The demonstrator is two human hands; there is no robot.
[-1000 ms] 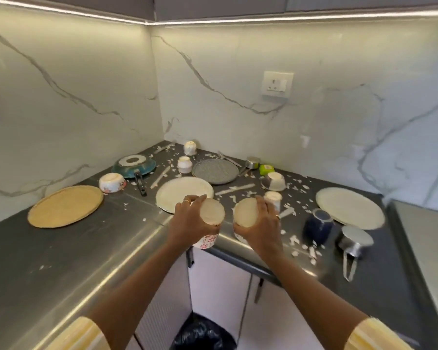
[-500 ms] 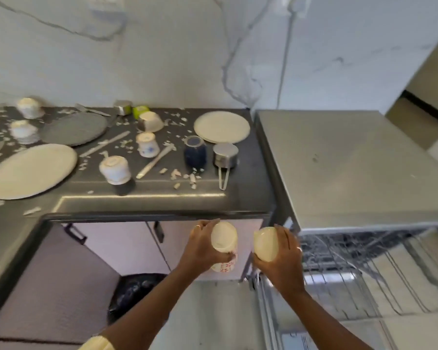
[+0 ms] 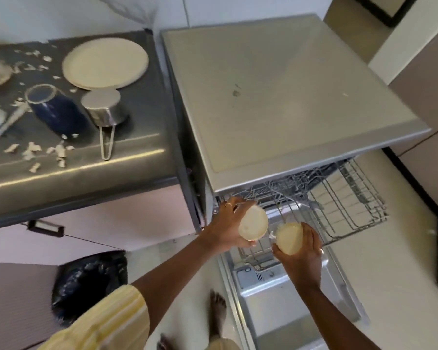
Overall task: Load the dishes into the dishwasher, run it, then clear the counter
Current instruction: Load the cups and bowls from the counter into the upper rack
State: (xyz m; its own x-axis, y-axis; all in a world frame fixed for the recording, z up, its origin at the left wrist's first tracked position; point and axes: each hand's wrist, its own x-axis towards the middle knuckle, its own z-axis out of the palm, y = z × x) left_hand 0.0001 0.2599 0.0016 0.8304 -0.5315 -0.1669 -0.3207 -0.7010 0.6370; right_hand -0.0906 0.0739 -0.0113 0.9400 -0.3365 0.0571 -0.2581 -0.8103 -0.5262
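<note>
- Cups come first: I see 2 cream ones, both held in the air over the front of the pulled-out rack (image 3: 339, 200), neither set down in it.
- One, the left cup (image 3: 253, 223), is tipped so its round cream end faces me. The left hand (image 3: 224, 227) has its fingers curled round the cup's side in a firm grip, with a ring on 1 finger.
- Just beside it and slightly lower, the right cup (image 3: 288, 238) is tipped the same way. The right hand (image 3: 305, 253) grips it from below and from the right, fingers wrapped round its side.
- I cannot tell whether the 2 cups touch.
- Under the hands, the dishwasher door (image 3: 276, 311) lies folded down flat, and the wire rack juts out from beneath the grey dishwasher top (image 3: 288, 84).
- Left of the machine, the steel counter (image 3: 142, 160) carries a cream plate (image 3: 105, 63) at the back, and nearer me a blue mug (image 3: 56, 112) just beside an upturned steel pot (image 3: 104, 107) with a wire handle.
- Pale scraps (image 3: 43, 150) lie scattered around the mug and along the counter's front edge.
- On the floor I see a black bin bag (image 3: 89, 281) below the counter, a bare foot (image 3: 218, 314) beside the door, and a yellow striped sleeve (image 3: 106, 322) on the left arm.
</note>
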